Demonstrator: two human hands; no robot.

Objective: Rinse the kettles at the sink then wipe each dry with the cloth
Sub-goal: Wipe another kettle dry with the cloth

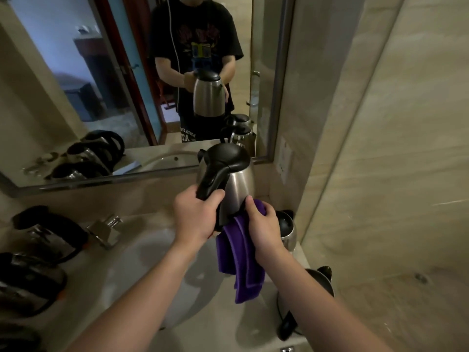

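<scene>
A steel kettle (239, 182) with a black lid and handle is held upright above the sink (157, 262). My left hand (194, 217) grips its black handle. My right hand (264, 224) holds a purple cloth (243, 260) against the kettle's lower right side, and the rest of the cloth hangs down below. Two more steel kettles stand on the counter to the right, one (288, 231) behind my right hand and one (319, 283) nearer me, partly hidden by my forearm.
Several kettles (48, 235) lie on the counter left of the chrome tap (106, 231). A big mirror (142, 80) fills the wall behind the basin. A tiled wall (380, 174) closes in the right side.
</scene>
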